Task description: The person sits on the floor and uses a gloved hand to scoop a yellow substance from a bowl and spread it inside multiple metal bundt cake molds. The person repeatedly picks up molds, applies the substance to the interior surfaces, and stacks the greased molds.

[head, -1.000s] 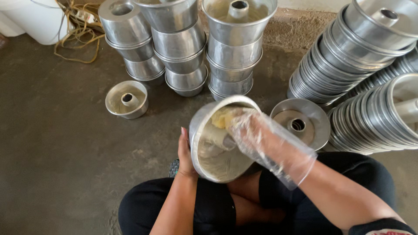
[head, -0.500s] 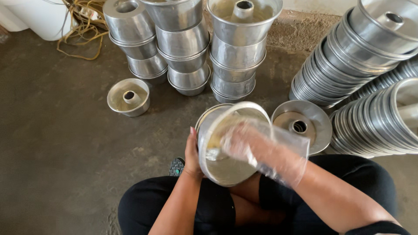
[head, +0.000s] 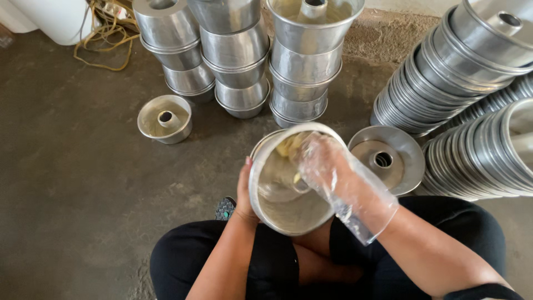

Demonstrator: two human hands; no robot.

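Resting between both hands [head: 244, 191]: tube pan [head: 283, 203]

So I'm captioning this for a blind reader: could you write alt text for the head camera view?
A seated person's left hand holds a metal tube pan while the right hand, in a clear plastic glove, reaches inside it. Stacks of pans stand on the concrete floor around them.

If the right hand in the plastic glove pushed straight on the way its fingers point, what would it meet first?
The right hand reaches into the tilted metal ring pan held by the left hand. It would probably meet the pan's inner wall near the upper rim, where a yellowish smear shows; depth is unclear.
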